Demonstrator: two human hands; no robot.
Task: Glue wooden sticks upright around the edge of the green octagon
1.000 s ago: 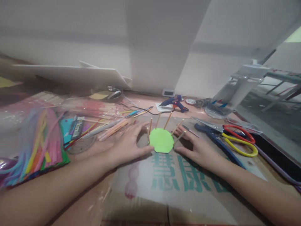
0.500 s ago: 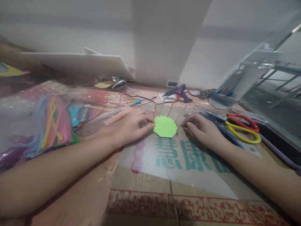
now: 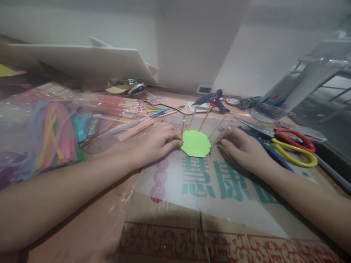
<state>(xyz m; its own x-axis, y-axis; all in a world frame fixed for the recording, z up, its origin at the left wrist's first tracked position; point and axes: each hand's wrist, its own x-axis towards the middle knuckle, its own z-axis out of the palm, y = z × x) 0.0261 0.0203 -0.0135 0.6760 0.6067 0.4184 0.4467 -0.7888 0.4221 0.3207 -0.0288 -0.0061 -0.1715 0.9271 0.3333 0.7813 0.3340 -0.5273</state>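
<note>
A bright green octagonal piece (image 3: 196,143) lies in the middle of a printed sheet. Several thin wooden sticks (image 3: 204,119) rise from its far and side edges, leaning at different angles. My left hand (image 3: 157,142) is at the piece's left edge, thumb and forefinger pinched on an upright stick (image 3: 182,126) there. At the right edge, the fingers of my right hand (image 3: 242,146) are closed on another stick (image 3: 217,140), whose end slants down to the green piece. Where that end meets the edge is blurred.
A blue glue gun (image 3: 212,99) with a lit red light stands behind the piece. On the right are red-and-yellow-handled scissors (image 3: 294,144) and a clear container (image 3: 274,106). Colourful fuzzy strips (image 3: 53,135), packaged sticks (image 3: 106,104) and pens (image 3: 164,111) lie on the left.
The camera view has shifted slightly, so the whole scene sits a little differently. Both hands keep their places at the green piece, with no clear change of grip.
</note>
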